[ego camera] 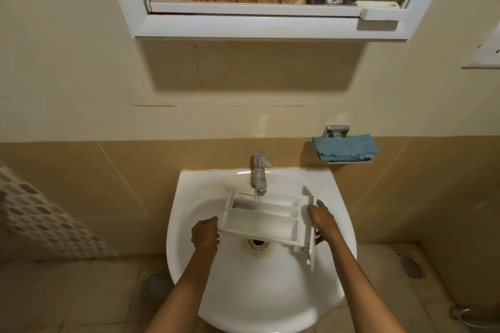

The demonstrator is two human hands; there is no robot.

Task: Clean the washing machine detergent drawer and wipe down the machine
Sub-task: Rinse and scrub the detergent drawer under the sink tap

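Two bare forearms reach in from the bottom edge over the sink (257,305). Left hand (205,235): fingers curled together round the left end of the drawer (259,222); the fingertips are hidden. Right hand (322,220): fingers close together over the top of the front panel at the drawer's right end, thumb partly showing below it. Drawer: white, open side up, held level above the basin and over the drain (258,243). Its far compartment sits directly under the tap (259,173) spout. Cannot tell whether water is running. A brownish stain rings the drain. A folded blue cloth (345,147) lies on a small wall shelf, right of the tap. A white-framed mirror (257,27) hangs above. A floor drain (155,284) shows left of the sink.
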